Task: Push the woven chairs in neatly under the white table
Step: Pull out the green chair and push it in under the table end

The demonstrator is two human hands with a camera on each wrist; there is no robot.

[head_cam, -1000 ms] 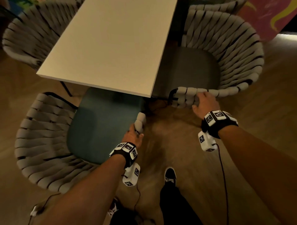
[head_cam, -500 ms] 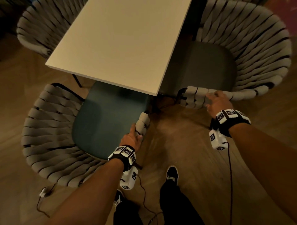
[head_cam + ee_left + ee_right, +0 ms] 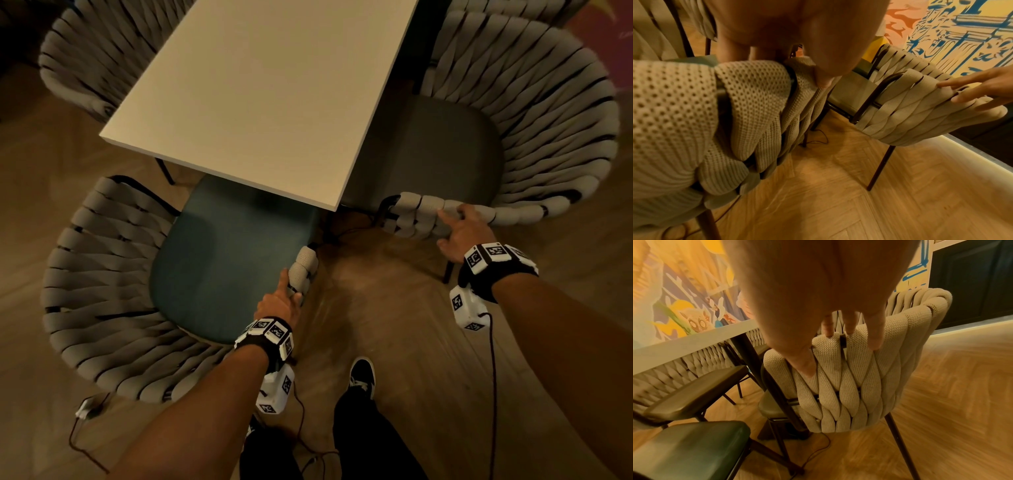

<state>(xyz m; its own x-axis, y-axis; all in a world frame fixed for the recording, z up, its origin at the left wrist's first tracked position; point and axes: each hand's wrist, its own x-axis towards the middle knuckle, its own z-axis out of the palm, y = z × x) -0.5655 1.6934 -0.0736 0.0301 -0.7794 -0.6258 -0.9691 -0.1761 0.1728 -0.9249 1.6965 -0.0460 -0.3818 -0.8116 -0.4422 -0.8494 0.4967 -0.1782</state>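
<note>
1. The white surface (image 3: 267, 92) stands in the middle, with a woven chair at each visible side. The near-left chair (image 3: 102, 291) has the front of its teal seat under the surface's near edge; the near-right chair (image 3: 548, 113) sits along the right edge, its dark seat only partly under.
2. The left hand (image 3: 279, 301) rests on the end of the left chair's woven armrest, index finger stretched along the strap. The head view cannot show whether the other fingers curl round the rail; the left wrist view suggests a loose hold over the top.
3. The right hand (image 3: 460, 231) lies with straight, spread fingers (image 3: 875, 337) against the outside of the right chair's woven arm, pressing rather than gripping.
4. The straps look soft and knitted and would give under pressure; the thin dark metal frame beneath is probably the stiff part worth pushing on.
5. On slim legs over the wooden floor (image 3: 394, 325), the chairs should slide fairly lightly, though a push at one arm end may swing a chair rather than send it straight.
</note>
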